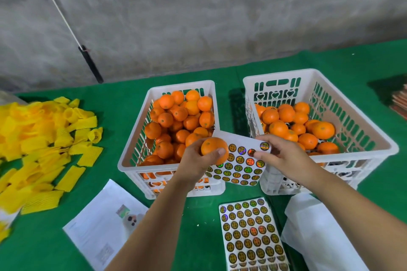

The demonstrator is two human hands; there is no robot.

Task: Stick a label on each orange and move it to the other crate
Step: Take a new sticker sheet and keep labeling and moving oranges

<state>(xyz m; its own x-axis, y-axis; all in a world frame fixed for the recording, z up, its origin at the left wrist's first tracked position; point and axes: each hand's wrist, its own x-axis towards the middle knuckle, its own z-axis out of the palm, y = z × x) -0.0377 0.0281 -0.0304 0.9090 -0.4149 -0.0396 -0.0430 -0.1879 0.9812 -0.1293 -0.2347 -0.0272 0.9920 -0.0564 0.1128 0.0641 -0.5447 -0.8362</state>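
Observation:
My left hand [198,160] grips one orange [212,146] above the near rim of the left white crate [167,88], which is heaped with several oranges. Between the two crates a sheet of round holographic labels [241,166] leans on their rims. My right hand [284,156] pinches the sheet's top right edge, thumb and fingertips at a label [251,152]. The right white crate [361,121] holds several oranges, filling it partway.
A second full label sheet [251,235] lies flat on the green table near me. White bags [317,226] lie at the right, a printed paper [105,224] at the left front, and a pile of yellow foam fruit sleeves [41,145] at the far left.

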